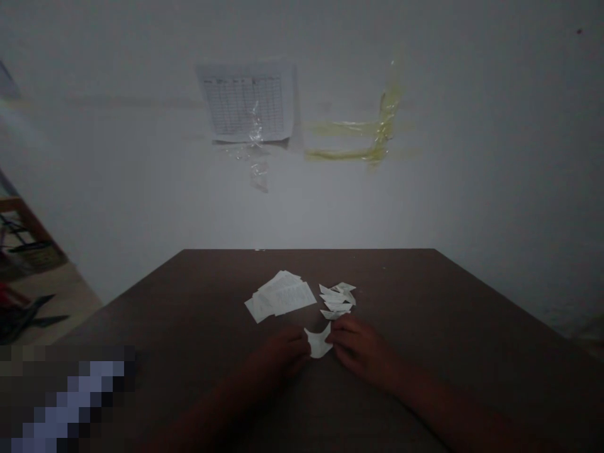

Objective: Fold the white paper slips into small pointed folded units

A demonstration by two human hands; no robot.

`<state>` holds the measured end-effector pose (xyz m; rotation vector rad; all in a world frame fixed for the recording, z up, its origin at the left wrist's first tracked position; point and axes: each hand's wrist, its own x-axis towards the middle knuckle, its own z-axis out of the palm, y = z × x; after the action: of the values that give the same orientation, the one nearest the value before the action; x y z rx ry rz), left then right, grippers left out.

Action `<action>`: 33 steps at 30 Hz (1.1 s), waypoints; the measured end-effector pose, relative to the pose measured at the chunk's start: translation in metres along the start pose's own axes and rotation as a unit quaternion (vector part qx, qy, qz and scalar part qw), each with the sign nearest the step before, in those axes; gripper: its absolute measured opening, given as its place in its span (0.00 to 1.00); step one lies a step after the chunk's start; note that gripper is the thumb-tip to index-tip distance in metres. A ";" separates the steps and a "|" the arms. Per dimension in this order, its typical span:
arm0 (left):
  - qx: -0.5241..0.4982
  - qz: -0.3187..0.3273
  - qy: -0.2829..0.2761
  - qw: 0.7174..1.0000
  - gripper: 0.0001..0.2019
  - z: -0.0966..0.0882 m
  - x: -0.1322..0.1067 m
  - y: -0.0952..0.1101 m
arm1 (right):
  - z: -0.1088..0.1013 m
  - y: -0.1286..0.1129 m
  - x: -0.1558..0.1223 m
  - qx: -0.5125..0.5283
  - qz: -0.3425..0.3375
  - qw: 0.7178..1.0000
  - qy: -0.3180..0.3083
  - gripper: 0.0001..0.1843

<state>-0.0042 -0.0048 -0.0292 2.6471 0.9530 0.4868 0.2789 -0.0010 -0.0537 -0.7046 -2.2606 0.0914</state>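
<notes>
Both of my hands rest on a dark brown table [425,296] and pinch one small white folded paper piece [319,343] between them. My left hand [283,355] grips its left edge with curled fingers. My right hand [359,350] grips its right edge. Just beyond the hands lies a fanned stack of white paper slips [280,296]. To the right of that stack sits a small heap of folded paper pieces [337,299]. The light is dim.
A printed sheet [245,100] is taped to the white wall behind the table, with yellowish tape strips [372,135] beside it. Wooden furniture and dark objects [23,277] stand on the floor at far left. A blurred patch covers the lower left corner.
</notes>
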 end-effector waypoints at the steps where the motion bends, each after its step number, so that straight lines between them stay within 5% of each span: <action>1: -0.006 0.003 -0.008 1.000 0.08 0.000 0.000 0.001 | 0.000 -0.002 0.001 0.009 -0.012 1.000 0.002 0.16; 12: -0.037 0.048 -0.040 0.997 0.08 -0.001 0.002 0.001 | -0.004 -0.013 0.006 0.020 -0.035 0.995 -0.091 0.21; 19: -0.096 0.009 -0.041 0.994 0.13 -0.014 0.000 0.003 | -0.009 -0.015 0.009 0.035 0.001 0.991 -0.131 0.21; 33: -0.058 -0.007 -0.033 0.998 0.12 -0.014 0.001 -0.005 | -0.011 -0.017 0.005 0.066 0.015 0.982 -0.174 0.22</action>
<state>-0.0123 0.0015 -0.0187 2.5347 0.8949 0.4351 0.2756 -0.0139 -0.0384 -0.6946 -2.5466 0.4033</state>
